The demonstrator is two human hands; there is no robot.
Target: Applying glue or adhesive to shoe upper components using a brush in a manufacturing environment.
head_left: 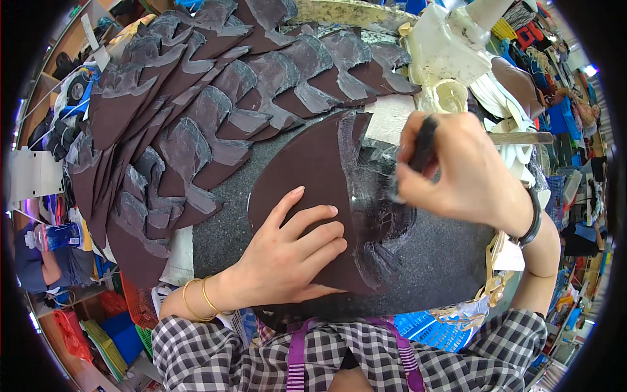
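A dark brown, curved sheet piece (294,163) lies on the dark grey speckled board (450,261) in front of me. My left hand (287,245) rests on it, palm down with the fingers spread. My right hand (464,170) is closed around the dark handle of a brush (426,140), slightly smeared by motion. The bristle end is partly hidden by that hand, over the right edge of the piece. A wet, shiny film with whitish streaks covers this edge. Many similar brown pieces (196,150) overlap at the left and back, their cut edges coated greyish.
At the back right stands a whitish, crusted container (450,55) with a round opening. White strips (499,98) and a flat stick (522,138) lie near it. Torn, crusted sheeting hangs at the board's right edge. A blue basket (431,330) sits below, and cluttered shelves line both sides.
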